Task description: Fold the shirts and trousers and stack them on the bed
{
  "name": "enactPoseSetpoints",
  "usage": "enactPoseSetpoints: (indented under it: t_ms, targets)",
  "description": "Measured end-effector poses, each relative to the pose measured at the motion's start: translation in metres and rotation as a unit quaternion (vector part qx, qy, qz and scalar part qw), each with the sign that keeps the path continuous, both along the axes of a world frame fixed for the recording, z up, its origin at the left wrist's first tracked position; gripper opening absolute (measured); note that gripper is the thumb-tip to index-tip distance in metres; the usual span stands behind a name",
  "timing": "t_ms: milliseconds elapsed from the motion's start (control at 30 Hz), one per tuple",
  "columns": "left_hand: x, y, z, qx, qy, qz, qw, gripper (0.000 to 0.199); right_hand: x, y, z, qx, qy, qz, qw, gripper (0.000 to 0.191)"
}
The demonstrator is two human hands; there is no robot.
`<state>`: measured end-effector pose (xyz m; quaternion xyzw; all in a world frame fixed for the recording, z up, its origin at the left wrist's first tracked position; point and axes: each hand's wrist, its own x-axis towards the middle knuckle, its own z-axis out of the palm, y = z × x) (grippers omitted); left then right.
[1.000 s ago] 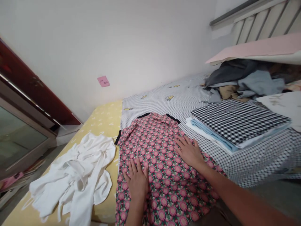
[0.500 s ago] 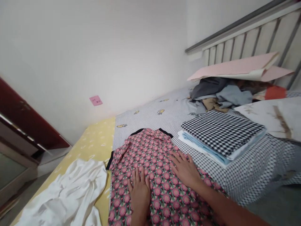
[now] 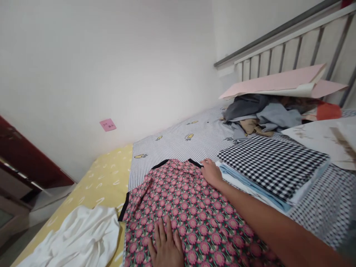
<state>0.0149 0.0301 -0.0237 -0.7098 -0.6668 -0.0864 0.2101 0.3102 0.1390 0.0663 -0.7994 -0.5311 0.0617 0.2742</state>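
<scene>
Hands, the left hand (image 3: 167, 244) and the right hand (image 3: 211, 173), are well apart on a floral shirt (image 3: 180, 202) spread out on the bed (image 3: 174, 142). The left hand lies palm down near the bottom of the view, fingers partly spread, resting flat on the cloth and holding nothing. The right hand reaches farther forward, its fingers slightly bent at the shirt's black-edged far right corner; whether they pinch the cloth cannot be told. The shirt's long axis runs away from the person, black-edged end toward the wall (image 3: 139, 66), near end past the lower edge of the view. White cloth (image 3: 75, 241) lies crumpled to its left. Just to its right sits a folded pile (image 3: 274, 163), with a heap of clothes (image 3: 257, 115) beyond.
</scene>
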Motion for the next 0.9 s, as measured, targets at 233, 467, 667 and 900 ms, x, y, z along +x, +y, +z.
enactPoseSetpoints:
  t_ms: [233, 467, 667, 900]
  targets:
    - [0.003, -0.001, -0.004, 0.008, -0.019, 0.014, 1.0, 0.05, 0.013, 0.06, -0.019, -0.084, 0.072, -0.092, 0.99, 0.046]
    - [0.001, 0.0, -0.006, -0.002, -0.034, 0.012, 0.999, 0.05, 0.032, 0.064, -0.038, -0.02, 0.185, -0.19, 0.964, 0.035]
    - [0.003, -0.001, -0.001, -0.011, -0.038, 0.009, 0.999, 0.051, 0.038, 0.062, -0.047, 0.06, 0.242, -0.242, 0.937, 0.032]
    - [0.007, -0.003, 0.003, -0.008, -0.034, 0.015, 0.999, 0.051, 0.033, 0.054, -0.04, 0.135, 0.271, -0.305, 0.903, 0.027]
